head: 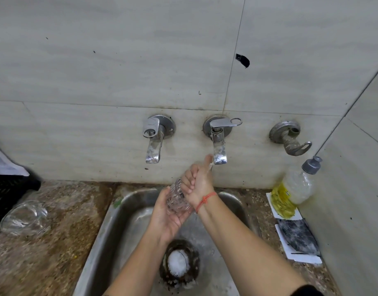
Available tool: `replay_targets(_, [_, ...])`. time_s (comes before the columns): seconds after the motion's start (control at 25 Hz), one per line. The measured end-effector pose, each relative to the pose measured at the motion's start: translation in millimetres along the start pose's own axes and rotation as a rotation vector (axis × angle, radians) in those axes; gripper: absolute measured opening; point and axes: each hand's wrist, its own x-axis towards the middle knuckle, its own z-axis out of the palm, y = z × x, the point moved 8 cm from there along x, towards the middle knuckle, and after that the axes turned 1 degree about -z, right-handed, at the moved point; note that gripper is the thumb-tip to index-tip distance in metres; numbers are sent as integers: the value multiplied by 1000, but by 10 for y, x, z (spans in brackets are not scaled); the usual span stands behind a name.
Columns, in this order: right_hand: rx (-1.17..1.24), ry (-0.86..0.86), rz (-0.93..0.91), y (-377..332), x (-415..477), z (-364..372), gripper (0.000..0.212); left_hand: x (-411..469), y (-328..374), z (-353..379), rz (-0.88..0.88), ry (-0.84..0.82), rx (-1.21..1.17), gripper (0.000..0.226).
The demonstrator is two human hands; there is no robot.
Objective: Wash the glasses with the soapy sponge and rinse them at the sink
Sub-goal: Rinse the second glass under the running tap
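Observation:
A clear ribbed glass (177,196) is held tilted over the steel sink (111,223), just below the right tap (219,144). My left hand (166,216) cups the glass from underneath, fingers wrapped round its base. My right hand (196,180) grips the upper part of the glass, with the thumb raised toward the spout, where a thin stream of water runs down. A second clear glass (25,217) lies on its side on the left counter. Foam sits over the drain (179,263). No sponge is clearly visible.
A left tap (155,137) and a third wall valve (290,137) are on the tiled wall. A bottle of yellow dish liquid (292,189) stands at the right. A dark scrub pad (297,237) lies on white paper. A black crate (6,195) sits at the far left.

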Motion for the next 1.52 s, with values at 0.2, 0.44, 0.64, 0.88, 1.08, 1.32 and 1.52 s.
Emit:
replay_targets(0.2, [172, 53, -23, -106, 31, -125, 65, 8, -68, 77, -1, -21, -29, 29])
replay_targets(0.44, [161, 224, -7, -171, -73, -184, 34, 27, -100, 171, 30, -38, -40, 21])
replay_targets(0.64, [154, 179, 117, -101, -197, -190, 32, 72, -61, 174, 89, -59, 16, 16])
replay_targets(0.88, [-1073, -238, -96, -68, -375, -189, 26, 150, -12, 110, 100, -45, 185, 17])
replay_targets(1.08, [-2116, -900, -1284, -78, -890, -175, 30, 155, -17, 104, -94, -82, 249, 35])
replay_targets(1.32, [-1628, -400, -438, -16, -664, -143, 33, 236, -19, 135, 25, -49, 275, 49])
replay_targets(1.52, [-2039, -814, -1327, -246, -829, -151, 17, 176, 43, 172, -108, -131, 355, 44])
